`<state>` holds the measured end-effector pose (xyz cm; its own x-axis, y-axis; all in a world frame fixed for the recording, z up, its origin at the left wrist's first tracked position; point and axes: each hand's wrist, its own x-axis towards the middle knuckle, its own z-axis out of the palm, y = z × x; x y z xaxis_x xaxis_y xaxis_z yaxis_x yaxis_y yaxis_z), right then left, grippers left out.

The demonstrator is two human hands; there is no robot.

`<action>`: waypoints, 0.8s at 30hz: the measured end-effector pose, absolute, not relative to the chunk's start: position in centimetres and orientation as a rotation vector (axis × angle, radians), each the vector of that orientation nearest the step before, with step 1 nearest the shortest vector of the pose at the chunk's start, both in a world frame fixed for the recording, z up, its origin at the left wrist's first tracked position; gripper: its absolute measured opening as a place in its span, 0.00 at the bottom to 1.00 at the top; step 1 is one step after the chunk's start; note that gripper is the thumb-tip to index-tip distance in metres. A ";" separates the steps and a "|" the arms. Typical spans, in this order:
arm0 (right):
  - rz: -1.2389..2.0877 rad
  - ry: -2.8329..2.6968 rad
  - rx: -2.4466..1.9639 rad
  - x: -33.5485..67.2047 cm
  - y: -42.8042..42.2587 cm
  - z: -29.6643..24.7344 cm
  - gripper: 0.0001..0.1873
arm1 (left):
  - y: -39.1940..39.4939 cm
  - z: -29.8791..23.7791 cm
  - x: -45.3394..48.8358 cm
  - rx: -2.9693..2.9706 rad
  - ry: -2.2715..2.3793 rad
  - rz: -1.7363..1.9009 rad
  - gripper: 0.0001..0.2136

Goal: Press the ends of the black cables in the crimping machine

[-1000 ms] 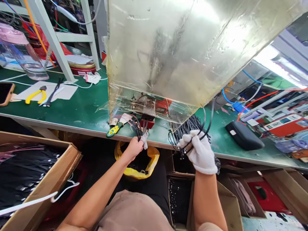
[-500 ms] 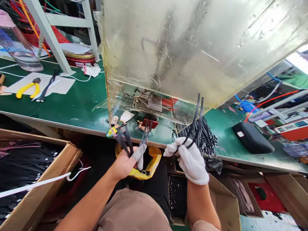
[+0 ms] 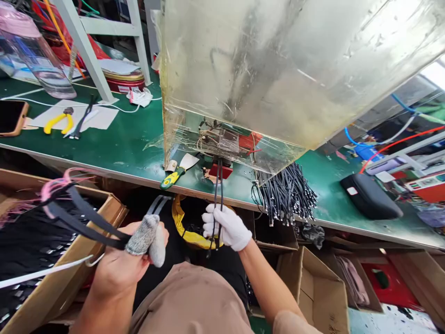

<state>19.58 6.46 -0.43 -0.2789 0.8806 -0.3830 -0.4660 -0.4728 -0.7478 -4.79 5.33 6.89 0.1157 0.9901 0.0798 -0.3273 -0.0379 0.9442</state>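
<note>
My left hand (image 3: 120, 269), with grey finger cots on two fingers, grips several flat black cables (image 3: 86, 222) whose far ends fan into thin pink wires over the left box. In my white-gloved right hand (image 3: 225, 227) a pair of thin black cables (image 3: 218, 195) stands upright, held near their lower part. That hand is over a yellow bag (image 3: 184, 227) in a dark bin. A bundle of black cables with metal tips (image 3: 287, 195) lies on the edge of the green workbench (image 3: 132, 157), apart from both hands.
A scuffed clear plastic sheet (image 3: 260, 79) hangs over the bench, with a yellow-handled scraper (image 3: 177, 174) below it. Yellow-handled pliers (image 3: 59, 121) and a phone (image 3: 12, 118) lie at left. Cardboard boxes (image 3: 313, 287) stand below the bench; a black pouch (image 3: 370, 197) lies right.
My left hand has swung left and down over the box, drawing the cables out. My right hand has moved left, away from the bundle, with its cables now upright.
</note>
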 end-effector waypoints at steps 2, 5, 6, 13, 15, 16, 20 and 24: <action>1.887 -0.653 -0.889 19.4 8.4 0.9 0.26 | 5.7 7.8 -3.9 1.048 0.788 1.299 0.30; 1.851 -0.643 -0.769 18.9 12.2 3.1 0.21 | 6.0 8.8 -3.0 1.015 0.780 1.321 0.28; 1.829 -0.624 -0.763 18.7 13.4 3.7 0.18 | 6.1 8.9 -2.9 0.995 0.794 1.335 0.28; 1.788 -0.441 -0.816 17.6 17.9 6.0 0.08 | 5.8 8.3 -2.8 0.908 0.915 1.341 0.30; 1.797 -0.405 -0.809 17.5 18.2 6.3 0.11 | 5.8 8.1 -2.9 0.906 0.921 1.328 0.30; 1.800 -0.390 -0.812 17.5 18.4 6.5 0.11 | 5.8 8.1 -3.0 0.902 0.920 1.322 0.30; 1.801 -0.361 -0.835 17.6 18.9 7.0 0.14 | 5.9 8.2 -2.9 0.891 0.915 1.317 0.30; 1.824 -0.359 -0.821 17.7 19.2 7.1 0.16 | 6.0 8.5 -2.8 0.912 0.910 1.327 0.30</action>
